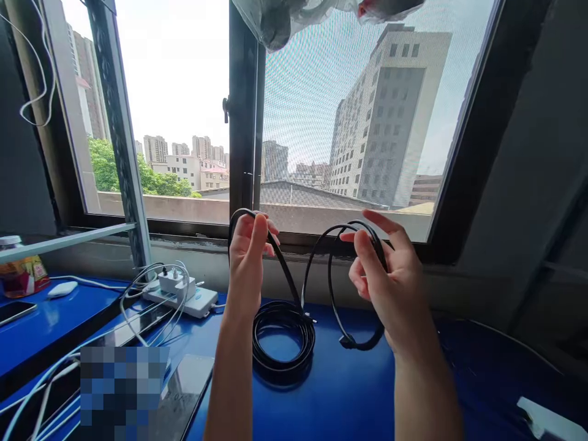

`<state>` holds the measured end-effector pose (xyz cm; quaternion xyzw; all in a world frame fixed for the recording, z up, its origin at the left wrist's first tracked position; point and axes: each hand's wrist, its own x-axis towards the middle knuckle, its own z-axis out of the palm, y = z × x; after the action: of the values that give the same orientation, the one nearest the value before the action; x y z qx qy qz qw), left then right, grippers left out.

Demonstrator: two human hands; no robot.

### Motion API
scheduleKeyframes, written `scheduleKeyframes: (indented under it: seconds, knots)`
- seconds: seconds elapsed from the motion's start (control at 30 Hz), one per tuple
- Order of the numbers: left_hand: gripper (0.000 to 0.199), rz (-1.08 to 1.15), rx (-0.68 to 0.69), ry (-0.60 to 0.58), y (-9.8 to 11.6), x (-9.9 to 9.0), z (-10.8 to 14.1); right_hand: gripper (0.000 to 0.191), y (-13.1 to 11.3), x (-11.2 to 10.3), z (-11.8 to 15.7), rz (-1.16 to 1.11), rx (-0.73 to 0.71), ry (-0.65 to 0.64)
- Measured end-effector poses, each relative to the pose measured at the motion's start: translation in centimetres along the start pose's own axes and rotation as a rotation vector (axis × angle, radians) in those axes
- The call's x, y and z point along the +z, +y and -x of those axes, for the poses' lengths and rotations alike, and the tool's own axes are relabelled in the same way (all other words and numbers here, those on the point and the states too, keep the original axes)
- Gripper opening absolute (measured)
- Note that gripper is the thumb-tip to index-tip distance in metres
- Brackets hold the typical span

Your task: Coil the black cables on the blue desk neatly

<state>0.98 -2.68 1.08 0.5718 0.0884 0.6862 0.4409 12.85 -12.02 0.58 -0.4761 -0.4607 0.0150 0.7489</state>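
A black cable (287, 272) runs between both hands above the blue table. My left hand (250, 251) is closed on it, thumb raised and fingers curled round the cable. Loops of the same cable hang from my right hand (383, 266), held between thumb and curled fingers, while the index finger points outward. A connector shows at the bottom of these hanging loops. Below and between the hands, a round coil of black cable (283, 367) lies on the table, with a small metal plug tip at its right edge.
On the blue table (340, 392), a white power strip (199, 301) with chargers and tangled white cables stands to the left. Further left are a phone (16, 311), a white mouse (62, 289) and a bottle (22, 272). A metal frame post (124, 135) rises before the window.
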Motion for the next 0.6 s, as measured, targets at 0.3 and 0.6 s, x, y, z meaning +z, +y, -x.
scheduleKeyframes:
  seconds: [0.3, 0.6]
  knots:
    - [0.031, -0.175, -0.067, -0.252, -0.5, 1.5, 0.6, 0.070, -0.6, 0.3, 1.3, 0.200, -0.048, -0.301]
    - [0.026, -0.435, 0.116, -0.156, -1.9, 1.4, 0.6, 0.034, 0.2, -0.3, 0.4, 0.406, -0.211, -0.137]
